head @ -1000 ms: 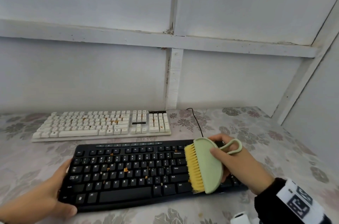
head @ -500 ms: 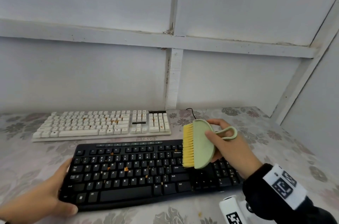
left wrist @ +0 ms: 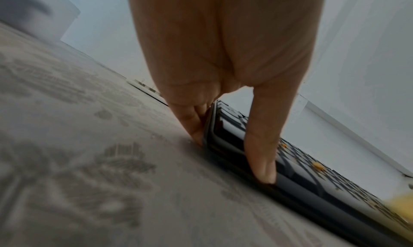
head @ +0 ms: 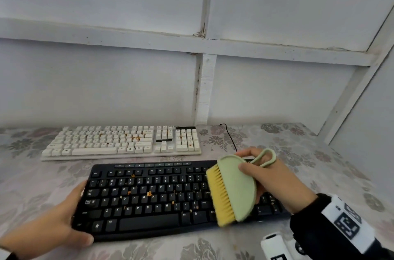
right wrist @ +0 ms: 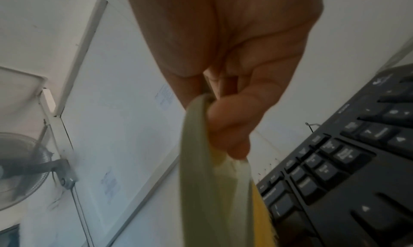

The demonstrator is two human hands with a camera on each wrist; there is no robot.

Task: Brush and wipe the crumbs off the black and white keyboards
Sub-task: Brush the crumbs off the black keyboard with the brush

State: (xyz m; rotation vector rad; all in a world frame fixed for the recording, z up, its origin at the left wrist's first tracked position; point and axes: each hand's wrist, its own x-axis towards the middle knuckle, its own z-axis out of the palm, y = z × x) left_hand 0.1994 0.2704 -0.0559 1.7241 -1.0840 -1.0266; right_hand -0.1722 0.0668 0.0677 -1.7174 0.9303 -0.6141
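Note:
The black keyboard (head: 149, 200) lies near me on the flowered cloth, with orange crumbs (head: 149, 193) scattered among its letter keys. My left hand (head: 57, 223) grips its left end, thumb (left wrist: 261, 150) on the front edge and fingers under the side. My right hand (head: 275, 180) holds a pale green hand brush (head: 236, 189) with yellow bristles (head: 220, 198) over the keyboard's right part, bristles facing left and touching the keys. In the right wrist view the brush (right wrist: 208, 180) is pinched between thumb and fingers. The white keyboard (head: 125, 140) lies behind, also crumbed.
A black cable (head: 230, 136) runs from behind the keyboards toward the wall. A white roller-like object (head: 275, 244) stands at the front right near my sleeve. White panelled walls close the back and right. A fan (right wrist: 20, 169) is mounted on the wall.
The brush rose toward the keyboard's back edge, then came down again toward the front edge over the right part of the keys. My left hand stayed on the left end.

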